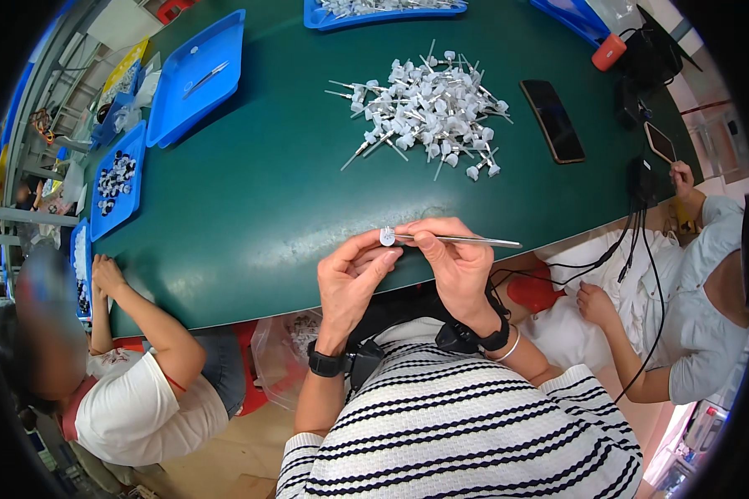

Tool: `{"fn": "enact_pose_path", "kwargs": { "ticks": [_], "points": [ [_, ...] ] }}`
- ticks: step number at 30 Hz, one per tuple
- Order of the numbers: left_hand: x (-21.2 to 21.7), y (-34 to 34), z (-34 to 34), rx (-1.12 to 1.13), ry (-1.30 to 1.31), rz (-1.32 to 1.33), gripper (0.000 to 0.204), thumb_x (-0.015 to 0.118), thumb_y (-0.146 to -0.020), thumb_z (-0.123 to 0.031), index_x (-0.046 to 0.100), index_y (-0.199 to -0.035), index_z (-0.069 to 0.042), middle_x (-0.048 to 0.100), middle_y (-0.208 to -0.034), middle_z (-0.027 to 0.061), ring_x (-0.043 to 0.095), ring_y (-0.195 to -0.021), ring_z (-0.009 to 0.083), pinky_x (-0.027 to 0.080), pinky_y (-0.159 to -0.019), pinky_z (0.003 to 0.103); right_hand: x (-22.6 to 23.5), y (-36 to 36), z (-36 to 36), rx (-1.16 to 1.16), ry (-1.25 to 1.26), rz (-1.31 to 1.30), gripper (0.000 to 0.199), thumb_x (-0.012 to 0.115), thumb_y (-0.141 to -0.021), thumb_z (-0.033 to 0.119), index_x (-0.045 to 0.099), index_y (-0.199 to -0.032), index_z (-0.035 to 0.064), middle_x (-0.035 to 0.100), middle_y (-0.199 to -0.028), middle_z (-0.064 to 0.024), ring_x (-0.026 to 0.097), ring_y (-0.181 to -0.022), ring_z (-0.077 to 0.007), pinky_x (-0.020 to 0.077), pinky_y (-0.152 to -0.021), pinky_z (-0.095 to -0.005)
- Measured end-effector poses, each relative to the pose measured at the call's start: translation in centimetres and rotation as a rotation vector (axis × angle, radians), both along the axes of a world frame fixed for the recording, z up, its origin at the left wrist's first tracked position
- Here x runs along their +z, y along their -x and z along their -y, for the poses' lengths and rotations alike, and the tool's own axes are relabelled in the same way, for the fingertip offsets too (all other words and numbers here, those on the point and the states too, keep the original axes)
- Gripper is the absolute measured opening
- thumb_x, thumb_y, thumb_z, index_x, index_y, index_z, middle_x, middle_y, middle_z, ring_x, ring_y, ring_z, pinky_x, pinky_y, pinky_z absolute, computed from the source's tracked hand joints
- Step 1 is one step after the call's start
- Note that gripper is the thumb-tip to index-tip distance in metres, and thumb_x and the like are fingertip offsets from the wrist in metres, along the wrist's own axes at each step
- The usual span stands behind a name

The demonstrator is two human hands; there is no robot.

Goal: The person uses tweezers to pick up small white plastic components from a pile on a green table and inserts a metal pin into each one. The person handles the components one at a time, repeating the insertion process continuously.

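Note:
Just past the near edge of the green table (pixel 287 208), my two hands meet. My left hand (pixel 349 283) pinches a small round whitish part (pixel 387 237) between thumb and fingers, its flat face showing. Slim metal tweezers (pixel 483 242) lie in the closed fingers of my right hand (pixel 458 270). Their tip reaches toward the small part; whether it touches is too small to tell. Beyond my hands spreads a heap of small translucent white parts with thin metal stems (pixel 437 108).
Right of the heap lies a dark phone (pixel 553 121). Blue trays (pixel 162 100) line the left side, one with tweezers (pixel 206 79). Another blue tray (pixel 333 18) stands at the far edge. Black cables (pixel 641 187) hang at right. Co-workers sit on both sides.

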State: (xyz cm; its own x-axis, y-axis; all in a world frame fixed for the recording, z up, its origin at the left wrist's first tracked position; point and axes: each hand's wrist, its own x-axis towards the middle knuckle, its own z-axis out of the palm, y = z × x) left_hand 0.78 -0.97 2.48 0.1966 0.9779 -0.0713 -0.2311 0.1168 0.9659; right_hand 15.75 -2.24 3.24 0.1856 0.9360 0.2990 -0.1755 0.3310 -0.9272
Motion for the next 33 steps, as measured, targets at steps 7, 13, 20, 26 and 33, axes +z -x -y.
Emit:
{"fn": "enact_pose_path", "kwargs": {
  "ticks": [7,13,20,26,33],
  "points": [
    [-0.8,0.2,-0.1,0.021,0.003,0.018,0.026,0.065,-0.089,0.001,0.062,-0.113,0.006,0.068,-0.104,0.0121,0.068,-0.092,0.0182,0.056,-0.074,0.026,0.2,0.4,-0.1,-0.031,-0.020,0.080,0.011,0.062,-0.093,0.005,0.067,-0.100,-0.0022,0.070,-0.093,-0.0076,0.065,-0.081,-0.0119,0.0521,-0.072,-0.0239],
    [-1.0,-0.5,0.4,0.112,-0.077,-0.005,0.024,0.066,-0.087,0.003,0.063,-0.111,0.006,0.068,-0.104,0.0116,0.067,-0.093,0.0161,0.055,-0.080,0.025,-0.1,0.8,-0.1,-0.064,-0.002,0.087,0.011,0.063,-0.092,0.005,0.068,-0.099,-0.0027,0.070,-0.093,-0.0077,0.065,-0.080,-0.0124,0.0518,-0.071,-0.0242],
    [-1.0,-1.2,0.6,0.173,-0.184,-0.089,0.023,0.067,-0.085,0.005,0.063,-0.108,0.006,0.067,-0.106,0.0126,0.066,-0.094,0.0152,0.055,-0.083,0.026,-0.1,0.8,-0.3,-0.081,0.010,0.097,0.011,0.063,-0.091,0.004,0.069,-0.094,-0.0048,0.071,-0.092,-0.0074,0.065,-0.079,-0.0121,0.0518,-0.070,-0.0241],
    [-1.2,-1.4,0.6,0.185,-0.223,-0.128,0.023,0.067,-0.085,0.005,0.064,-0.107,0.005,0.067,-0.107,0.0121,0.066,-0.094,0.0148,0.056,-0.081,0.025,-0.1,0.7,-0.4,-0.094,0.004,0.088,0.011,0.063,-0.092,0.004,0.069,-0.092,-0.0054,0.071,-0.093,-0.0071,0.065,-0.077,-0.0124,0.0521,-0.069,-0.0244],
    [-1.2,-1.5,0.8,0.193,-0.238,-0.158,0.022,0.067,-0.085,0.005,0.065,-0.107,0.005,0.067,-0.107,0.0118,0.066,-0.093,0.0150,0.056,-0.080,0.026,0.0,0.6,-0.4,-0.097,-0.005,0.090,0.012,0.063,-0.092,0.005,0.069,-0.092,-0.0051,0.071,-0.091,-0.0067,0.065,-0.076,-0.0121,0.0524,-0.068,-0.0237]
  ]
}}
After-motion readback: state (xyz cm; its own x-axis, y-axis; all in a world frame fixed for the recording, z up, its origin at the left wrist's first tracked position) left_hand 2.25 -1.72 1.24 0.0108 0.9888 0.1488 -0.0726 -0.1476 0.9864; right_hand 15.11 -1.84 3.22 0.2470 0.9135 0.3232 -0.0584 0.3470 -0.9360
